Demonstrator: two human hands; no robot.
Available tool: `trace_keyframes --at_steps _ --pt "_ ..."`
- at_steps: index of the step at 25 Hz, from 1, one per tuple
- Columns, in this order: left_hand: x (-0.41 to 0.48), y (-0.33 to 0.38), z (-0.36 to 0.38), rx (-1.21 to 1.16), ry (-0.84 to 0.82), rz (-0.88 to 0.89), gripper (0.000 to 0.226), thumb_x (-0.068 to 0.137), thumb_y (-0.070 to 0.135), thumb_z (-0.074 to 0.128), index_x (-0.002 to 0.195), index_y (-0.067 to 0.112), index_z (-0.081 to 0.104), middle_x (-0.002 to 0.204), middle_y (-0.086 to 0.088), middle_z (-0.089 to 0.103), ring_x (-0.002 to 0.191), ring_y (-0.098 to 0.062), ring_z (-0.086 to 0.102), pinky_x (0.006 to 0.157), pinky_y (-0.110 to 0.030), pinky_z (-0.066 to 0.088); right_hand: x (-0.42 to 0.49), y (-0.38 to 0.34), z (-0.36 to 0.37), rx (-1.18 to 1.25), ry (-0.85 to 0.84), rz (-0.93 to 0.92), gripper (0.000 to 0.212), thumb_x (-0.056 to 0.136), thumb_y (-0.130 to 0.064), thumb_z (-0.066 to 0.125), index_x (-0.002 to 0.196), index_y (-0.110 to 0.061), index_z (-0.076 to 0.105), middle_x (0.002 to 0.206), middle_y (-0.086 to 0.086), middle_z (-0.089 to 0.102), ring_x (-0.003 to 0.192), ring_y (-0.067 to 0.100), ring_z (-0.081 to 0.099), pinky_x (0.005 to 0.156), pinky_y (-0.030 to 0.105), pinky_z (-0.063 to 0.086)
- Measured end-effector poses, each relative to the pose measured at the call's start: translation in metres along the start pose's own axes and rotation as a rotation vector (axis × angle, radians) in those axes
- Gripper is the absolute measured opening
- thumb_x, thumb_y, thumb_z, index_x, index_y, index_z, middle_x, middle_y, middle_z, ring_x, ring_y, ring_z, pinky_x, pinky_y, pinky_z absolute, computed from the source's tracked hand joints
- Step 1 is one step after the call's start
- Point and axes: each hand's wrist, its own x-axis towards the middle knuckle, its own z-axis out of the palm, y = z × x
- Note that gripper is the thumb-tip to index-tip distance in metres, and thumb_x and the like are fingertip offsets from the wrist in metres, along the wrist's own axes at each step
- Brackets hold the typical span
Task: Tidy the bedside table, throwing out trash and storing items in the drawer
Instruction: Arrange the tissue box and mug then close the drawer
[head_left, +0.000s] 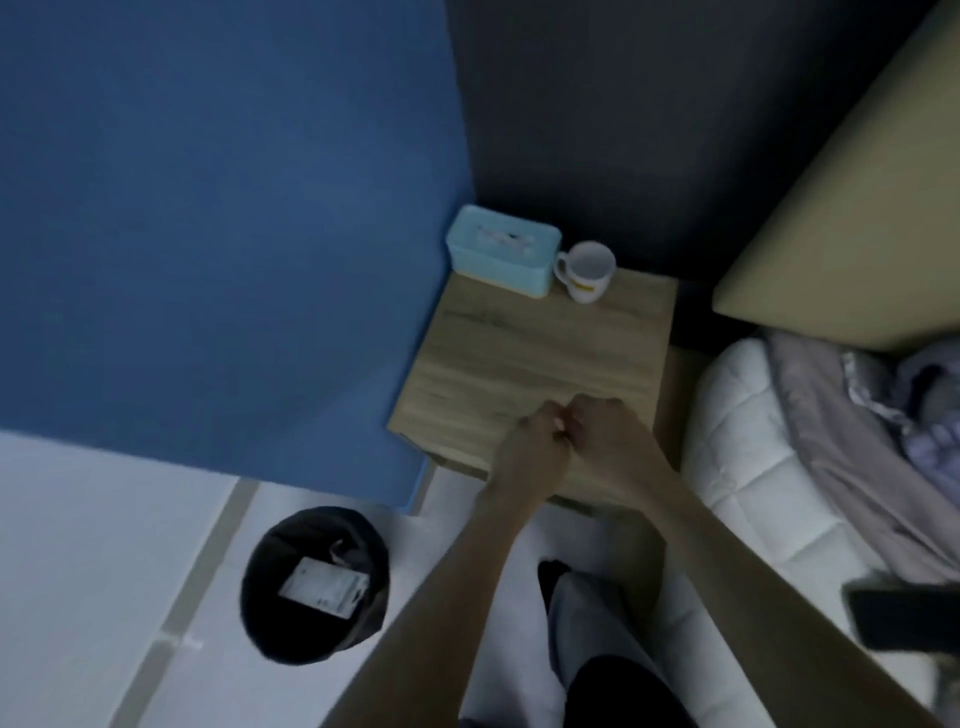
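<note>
Both hands are held together over the near edge of the bedside table (540, 353). The left hand (530, 447) and the right hand (608, 436) are curled into loose fists, knuckles touching; whether anything is gripped cannot be told. A blue tissue box (501, 249) and a white mug (587, 270) are set side by side at the far edge. A black bin (270, 613) with a white paper (324, 587) inside is seen on the floor, near left.
</note>
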Motion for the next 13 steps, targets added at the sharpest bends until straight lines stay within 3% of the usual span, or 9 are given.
trace_keyframes --at_steps 3,6,11,13 --pt "-0.093 0.040 -0.084 -0.024 0.262 0.145 0.027 0.088 0.010 0.039 0.105 0.009 0.060 0.098 -0.016 0.069 0.089 -0.032 0.063 0.074 -0.041 0.051 -0.079 -0.081 -0.085 0.188 0.181 -0.207 0.019 0.091 -0.021 0.048 0.086 -0.009 0.062 0.082 0.013 0.069 0.075 0.028 0.063 0.060 0.033 0.041" --pt "-0.194 0.056 -0.158 0.010 0.531 0.248 0.025 0.080 0.020 0.039 0.096 0.020 0.058 0.085 -0.008 0.068 0.081 -0.029 0.063 0.072 -0.043 0.051 -0.152 -0.169 -0.145 0.206 0.280 -0.516 0.018 0.092 -0.022 0.048 0.088 -0.011 0.062 0.077 0.005 0.067 0.069 0.020 0.060 0.063 0.037 0.046" --pt "-0.372 0.038 -0.266 0.054 1.001 0.162 0.023 0.084 0.026 0.040 0.095 0.022 0.059 0.094 0.001 0.069 0.094 -0.021 0.063 0.082 -0.040 0.050 -0.250 -0.336 -0.184 0.151 0.281 -1.046 0.033 0.086 -0.035 0.035 0.093 -0.019 0.063 0.081 -0.003 0.066 0.073 0.018 0.060 0.066 0.036 0.047" --pt "-0.438 0.017 -0.307 0.150 1.210 0.052 0.025 0.088 0.026 0.042 0.099 0.020 0.063 0.104 0.003 0.069 0.102 -0.019 0.062 0.088 -0.039 0.048 -0.280 -0.410 -0.179 0.155 0.247 -1.256 0.033 0.089 -0.035 0.036 0.106 -0.021 0.061 0.097 -0.005 0.068 0.088 0.015 0.062 0.077 0.037 0.050"
